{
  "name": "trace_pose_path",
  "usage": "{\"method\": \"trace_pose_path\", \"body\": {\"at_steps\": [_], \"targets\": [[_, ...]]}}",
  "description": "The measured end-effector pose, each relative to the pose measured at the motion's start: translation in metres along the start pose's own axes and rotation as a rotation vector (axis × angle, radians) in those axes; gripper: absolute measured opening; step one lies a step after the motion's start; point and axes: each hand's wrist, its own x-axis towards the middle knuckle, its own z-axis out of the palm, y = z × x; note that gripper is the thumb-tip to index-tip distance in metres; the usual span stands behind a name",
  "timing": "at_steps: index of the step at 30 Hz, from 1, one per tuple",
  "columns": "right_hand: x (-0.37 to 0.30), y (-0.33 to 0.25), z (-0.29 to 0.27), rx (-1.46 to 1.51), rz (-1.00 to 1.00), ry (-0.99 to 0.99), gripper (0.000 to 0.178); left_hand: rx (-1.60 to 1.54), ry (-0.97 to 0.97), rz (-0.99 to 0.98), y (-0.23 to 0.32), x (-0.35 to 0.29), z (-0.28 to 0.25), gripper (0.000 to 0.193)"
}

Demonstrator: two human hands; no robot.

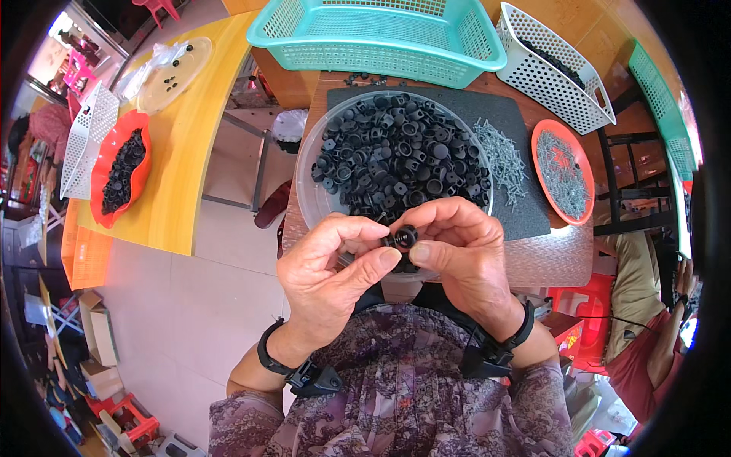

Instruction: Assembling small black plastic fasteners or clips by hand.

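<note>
Close in front of me, my left hand (335,263) and my right hand (461,247) meet over the near rim of a clear round tub (308,186). Between the right thumb and fingers is a round black plastic part (409,234) with a bit of shiny metal at its side. The left thumb and forefinger pinch a smaller black plastic piece (389,241) right against it; the fingers partly hide both. A heap of small black plastic caps and rings (403,148) fills much of the tub.
Loose screws (499,160) lie on a dark mat (525,202) right of the tub; an orange plate (536,152) holds more. Behind stand a green basket (365,67) and a white basket (560,99). A red tray (142,186) sits on the yellow table (179,183) leftward. Someone's arm (666,346) shows far right.
</note>
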Motion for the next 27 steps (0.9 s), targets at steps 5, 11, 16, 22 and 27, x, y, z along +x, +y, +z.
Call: {"method": "trace_pose_path", "body": {"at_steps": [5, 11, 16, 22, 27], "targets": [[0.001, 0.000, 0.002, -0.018, 0.003, 0.018, 0.030, 0.079, 0.031, 0.003, 0.001, 0.001, 0.003, 0.026], [0.000, 0.000, 0.001, -0.051, 0.000, 0.021, 0.029, 0.198, 0.015, 0.041, 0.000, 0.000, 0.000, 0.024], [-0.001, -0.003, 0.005, -0.100, 0.003, 0.060, 0.028, 0.237, 0.056, 0.101, -0.004, 0.002, 0.003, 0.020], [0.001, -0.004, 0.005, -0.077, 0.028, 0.057, 0.022, 0.328, 0.053, 0.196, -0.003, 0.004, 0.003, 0.020], [0.005, -0.003, 0.006, -0.033, -0.007, 0.033, 0.022, 0.351, -0.001, 0.112, 0.008, 0.003, 0.004, 0.022]]}}
